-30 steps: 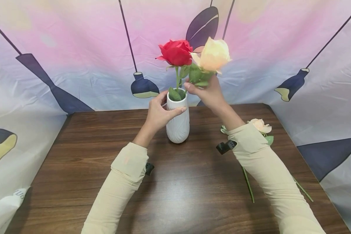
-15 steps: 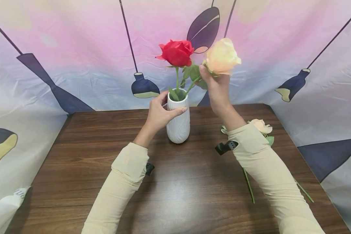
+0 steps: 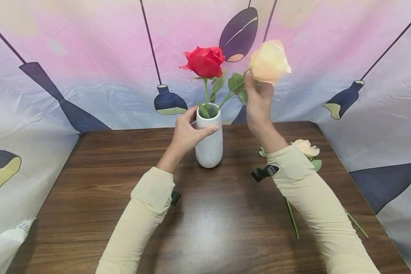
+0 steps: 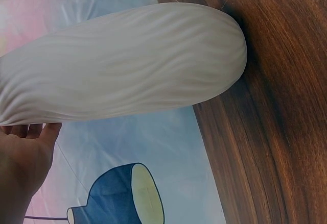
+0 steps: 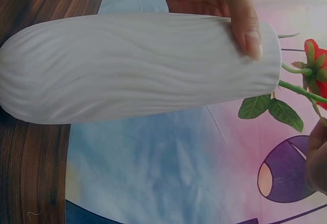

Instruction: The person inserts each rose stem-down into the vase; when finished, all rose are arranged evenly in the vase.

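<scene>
A white ribbed vase (image 3: 209, 146) stands upright on the wooden table. My left hand (image 3: 188, 129) grips it near the rim, thumb across the front; the right wrist view shows that thumb (image 5: 252, 43) just below the rim. A red rose (image 3: 204, 62) rises from the vase's mouth with its stem inside. Leaning out to the right is a pale yellow rose (image 3: 270, 62), its lower stem also in the vase. My right hand (image 3: 259, 102) pinches this rose's stem just under the bloom, and its leaves (image 3: 236, 81) hang beside the fingers.
More roses lie on the table at the right, partly under my right forearm: a pale peach bloom (image 3: 305, 147) and green stems (image 3: 292, 219) show. A patterned cloth backdrop (image 3: 123, 76) hangs behind the wooden table (image 3: 99, 179). White plastic (image 3: 7, 243) sits at the left edge.
My right hand has moved up the yellow rose's stem toward the bloom and drawn it to the right, so it leans further from the red rose. My left hand stays on the vase.
</scene>
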Demonstrator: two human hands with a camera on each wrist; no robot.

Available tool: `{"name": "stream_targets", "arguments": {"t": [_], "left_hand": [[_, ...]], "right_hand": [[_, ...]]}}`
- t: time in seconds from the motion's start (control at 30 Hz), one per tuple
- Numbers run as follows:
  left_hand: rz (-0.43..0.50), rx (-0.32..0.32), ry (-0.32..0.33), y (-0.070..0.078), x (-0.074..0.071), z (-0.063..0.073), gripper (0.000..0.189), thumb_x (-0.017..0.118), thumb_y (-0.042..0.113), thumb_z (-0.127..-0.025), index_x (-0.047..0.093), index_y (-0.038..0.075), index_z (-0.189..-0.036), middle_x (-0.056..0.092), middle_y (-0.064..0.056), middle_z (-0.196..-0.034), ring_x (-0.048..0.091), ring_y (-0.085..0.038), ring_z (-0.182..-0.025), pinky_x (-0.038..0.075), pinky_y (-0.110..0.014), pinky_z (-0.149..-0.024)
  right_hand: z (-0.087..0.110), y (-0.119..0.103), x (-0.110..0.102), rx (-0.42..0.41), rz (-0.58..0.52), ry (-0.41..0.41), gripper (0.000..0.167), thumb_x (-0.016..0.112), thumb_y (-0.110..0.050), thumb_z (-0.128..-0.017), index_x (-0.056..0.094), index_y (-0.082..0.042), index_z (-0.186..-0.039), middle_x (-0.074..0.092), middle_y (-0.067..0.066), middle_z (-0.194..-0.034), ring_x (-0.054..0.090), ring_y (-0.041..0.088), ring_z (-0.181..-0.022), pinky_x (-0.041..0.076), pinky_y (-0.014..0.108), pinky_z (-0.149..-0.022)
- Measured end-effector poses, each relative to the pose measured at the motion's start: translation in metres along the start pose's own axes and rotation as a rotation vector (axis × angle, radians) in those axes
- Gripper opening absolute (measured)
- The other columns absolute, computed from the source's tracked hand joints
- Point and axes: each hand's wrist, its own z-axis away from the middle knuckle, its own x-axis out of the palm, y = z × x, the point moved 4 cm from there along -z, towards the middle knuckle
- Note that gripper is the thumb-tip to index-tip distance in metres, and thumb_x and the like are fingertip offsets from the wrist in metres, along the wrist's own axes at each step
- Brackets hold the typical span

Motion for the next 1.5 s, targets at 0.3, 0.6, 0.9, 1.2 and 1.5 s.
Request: {"name": "stream_targets", "arguments": {"t": [0.3,0.6,0.9,1.2,1.5], "left_hand": [[-0.013,0.0,-0.002,-0.001,-0.001,0.0,0.064,0.088,0.016,-0.077,0.062,0.004,-0.134,0.069,-0.015,-0.128,0.068,-0.026,-0.12,0.057,-0.041,-0.105],[-0.024,-0.002,-0.01,0.0,-0.002,0.001,0.066,0.088,0.019,-0.077,0.061,0.004,-0.135,0.068,-0.014,-0.13,0.068,-0.027,-0.121,0.056,-0.043,-0.105],[-0.025,0.009,-0.009,0.0,-0.002,0.001,0.064,0.088,0.018,-0.078,0.061,0.004,-0.134,0.069,-0.014,-0.128,0.068,-0.027,-0.12,0.057,-0.043,-0.105],[-0.016,0.009,-0.005,-0.001,-0.002,0.0,0.068,0.089,0.017,-0.076,0.06,0.004,-0.136,0.068,-0.014,-0.129,0.069,-0.028,-0.119,0.057,-0.043,-0.104],[-0.003,0.021,0.004,-0.002,-0.002,0.0,0.065,0.088,0.016,-0.077,0.061,0.003,-0.134,0.069,-0.015,-0.128,0.068,-0.027,-0.12,0.057,-0.042,-0.104]], "right_hand": [[0.002,-0.005,0.0,-0.094,0.043,-0.021,0.025,0.066,0.012,-0.089,0.069,-0.01,-0.102,0.071,-0.005,-0.09,0.066,0.007,-0.086,0.058,0.027,-0.089],[0.004,-0.001,0.0,-0.073,0.116,-0.073,0.029,0.07,0.012,-0.084,0.07,0.002,-0.11,0.073,-0.009,-0.096,0.068,0.007,-0.093,0.058,0.027,-0.093],[0.008,0.006,-0.001,-0.091,0.282,-0.179,0.037,0.072,0.008,-0.083,0.064,0.009,-0.119,0.07,-0.017,-0.1,0.064,0.003,-0.098,0.056,0.028,-0.095],[0.011,0.009,-0.001,-0.072,0.322,-0.234,0.04,0.072,0.008,-0.083,0.062,0.012,-0.121,0.069,-0.02,-0.1,0.064,0.002,-0.097,0.057,0.027,-0.091],[0.01,0.008,-0.001,-0.048,0.316,-0.276,0.046,0.072,0.01,-0.083,0.059,0.01,-0.127,0.068,-0.018,-0.105,0.063,0.004,-0.102,0.055,0.029,-0.096]]}}
